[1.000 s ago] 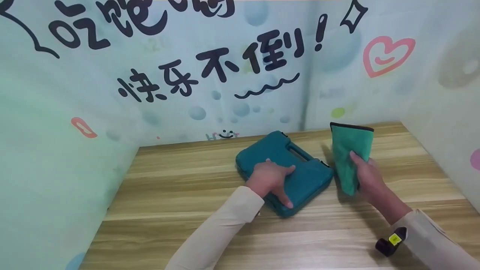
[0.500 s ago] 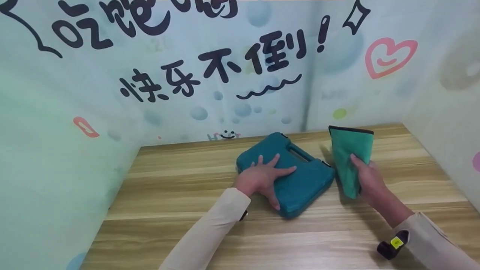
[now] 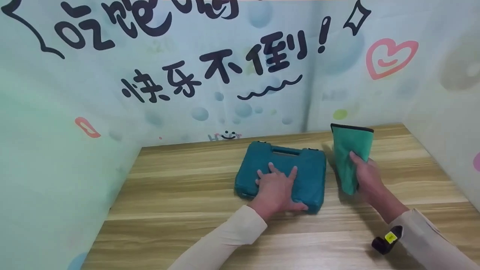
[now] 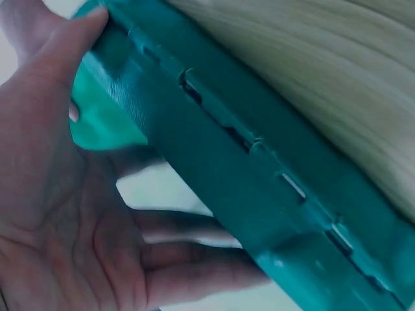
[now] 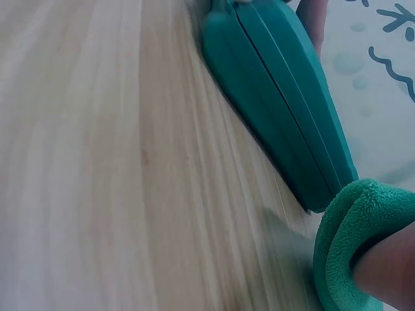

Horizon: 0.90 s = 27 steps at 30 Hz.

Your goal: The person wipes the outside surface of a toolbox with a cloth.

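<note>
A teal plastic carrying case (image 3: 307, 176) lies flat on the wooden table, its handle side toward the back wall. My left hand (image 3: 275, 189) rests on its lid with fingers spread and the thumb at the front edge. In the left wrist view the hinged side of the case (image 4: 214, 142) faces the camera, and the thumb touches its upper end. To the right of the case, my right hand (image 3: 369, 178) grips a folded green cloth (image 3: 350, 146) with dark edging. The right wrist view shows the fuzzy cloth (image 5: 343, 246) close to one corner of the case.
The wooden tabletop (image 3: 176, 195) meets a printed fabric wall (image 3: 168, 120) just behind the case. Side walls stand at left and right. A black device with a yellow label (image 3: 390, 237) is fixed at the right wrist.
The case has turned, so its handle side now faces the back wall rather than the back right. My left hand shifted across the lid with it. The right hand and cloth barely moved.
</note>
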Available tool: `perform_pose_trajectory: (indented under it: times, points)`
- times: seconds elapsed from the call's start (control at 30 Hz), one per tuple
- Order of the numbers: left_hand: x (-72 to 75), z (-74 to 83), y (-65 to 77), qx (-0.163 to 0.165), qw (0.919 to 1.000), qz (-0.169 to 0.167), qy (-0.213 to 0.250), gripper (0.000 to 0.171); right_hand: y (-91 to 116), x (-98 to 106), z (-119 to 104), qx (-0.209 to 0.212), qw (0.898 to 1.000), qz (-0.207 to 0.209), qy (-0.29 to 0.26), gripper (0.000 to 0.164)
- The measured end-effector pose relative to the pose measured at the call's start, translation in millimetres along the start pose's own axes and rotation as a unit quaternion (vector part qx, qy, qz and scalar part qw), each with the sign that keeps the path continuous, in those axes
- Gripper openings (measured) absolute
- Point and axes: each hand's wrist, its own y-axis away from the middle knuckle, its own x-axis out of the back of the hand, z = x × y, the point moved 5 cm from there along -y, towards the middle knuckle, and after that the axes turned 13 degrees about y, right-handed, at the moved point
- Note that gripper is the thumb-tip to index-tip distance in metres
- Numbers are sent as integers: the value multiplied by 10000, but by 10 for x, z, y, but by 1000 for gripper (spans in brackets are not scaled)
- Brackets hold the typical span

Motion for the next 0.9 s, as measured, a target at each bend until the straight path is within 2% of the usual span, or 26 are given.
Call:
perform_pose_trajectory:
  times: [0.17,0.27,0.43,0.53,0.63,0.77,0.9]
  points:
    - [12,133,-54,590,9974,96,-408,119,-79,-106,-8,-138,9998,66,131,79]
    - [22,187,-79,934,9948,89,-396,119,-132,-198,-26,-137,9997,110,165,77]
    - [33,245,-95,1220,9913,-39,-487,120,-196,-366,-63,-60,9998,5,166,72]
    - [51,228,-90,1182,9900,-235,-733,119,-204,-460,-72,24,9997,-110,229,70]
    - [69,153,-70,982,9927,-323,-624,113,-163,-534,-60,185,9990,-251,326,66]
    - [59,-22,-42,544,9980,-177,284,106,-27,-582,-2,345,9973,-415,491,64]
    - [11,-172,-43,10,9941,21,1085,102,127,-583,51,432,9956,-343,753,64]
